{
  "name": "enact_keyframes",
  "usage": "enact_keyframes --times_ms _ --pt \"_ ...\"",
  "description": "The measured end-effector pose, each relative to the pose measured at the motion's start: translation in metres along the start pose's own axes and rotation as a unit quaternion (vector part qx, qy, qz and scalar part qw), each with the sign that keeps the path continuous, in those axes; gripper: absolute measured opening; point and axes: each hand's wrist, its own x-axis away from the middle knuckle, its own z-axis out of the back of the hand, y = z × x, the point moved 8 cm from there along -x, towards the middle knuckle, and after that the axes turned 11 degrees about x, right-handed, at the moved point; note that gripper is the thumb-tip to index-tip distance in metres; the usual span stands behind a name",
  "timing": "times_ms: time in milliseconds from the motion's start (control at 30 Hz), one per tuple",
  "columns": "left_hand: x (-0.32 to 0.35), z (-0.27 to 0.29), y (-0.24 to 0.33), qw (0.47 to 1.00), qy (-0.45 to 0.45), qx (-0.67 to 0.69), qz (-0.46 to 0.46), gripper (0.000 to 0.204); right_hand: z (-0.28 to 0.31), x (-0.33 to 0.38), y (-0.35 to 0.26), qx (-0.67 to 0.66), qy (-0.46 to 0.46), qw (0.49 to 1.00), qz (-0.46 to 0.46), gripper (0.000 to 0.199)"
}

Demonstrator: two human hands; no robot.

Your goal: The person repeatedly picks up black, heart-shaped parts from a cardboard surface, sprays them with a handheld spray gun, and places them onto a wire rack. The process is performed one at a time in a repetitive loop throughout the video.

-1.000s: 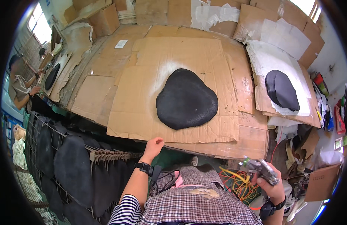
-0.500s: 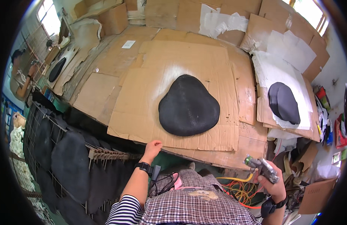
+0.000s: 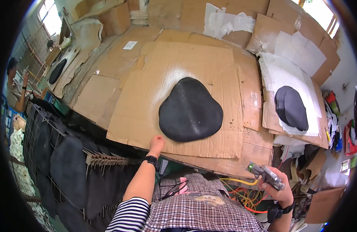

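A rounded three-lobed black pad (image 3: 191,112) lies flat on a brown cardboard sheet (image 3: 147,116), a pale streak running down its middle. My left hand (image 3: 157,144) is over the sheet's front edge, just off the pad's lower left side. Its fingers are curled closed and nothing shows in them. At the right, beyond the table's front edge, my right hand (image 3: 278,187) grips a metal spray gun (image 3: 265,174) with a green ring at its front. The gun points up and left, towards the table, apart from the pad.
Stacked black pads (image 3: 291,108) lie on a white-covered board at the right. More dark pads (image 3: 70,166) hang on a wire rack at the lower left. Yellow and orange hoses (image 3: 246,197) tangle below the gun. Another person (image 3: 17,85) stands at the far left.
My left hand has moved forward onto the cardboard, closer to the pad. The pale streak on the pad looks stronger. The spray gun has shifted slightly left.
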Motion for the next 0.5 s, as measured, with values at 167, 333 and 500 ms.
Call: enact_keyframes --times_ms 167,333,500 --pt "-0.010 -0.003 0.005 0.994 0.074 0.081 -0.005 0.039 0.002 -0.012 -0.013 -0.091 0.069 0.993 0.023 0.041" --pt "0.003 -0.016 0.041 0.993 0.043 0.102 0.038 0.037 -0.004 0.004 -0.003 -0.010 -0.026 0.998 0.060 0.054" --pt "-0.017 -0.021 0.026 1.000 0.017 0.025 0.001 0.028 0.017 0.025 0.019 -0.111 0.105 0.987 -0.052 0.053"
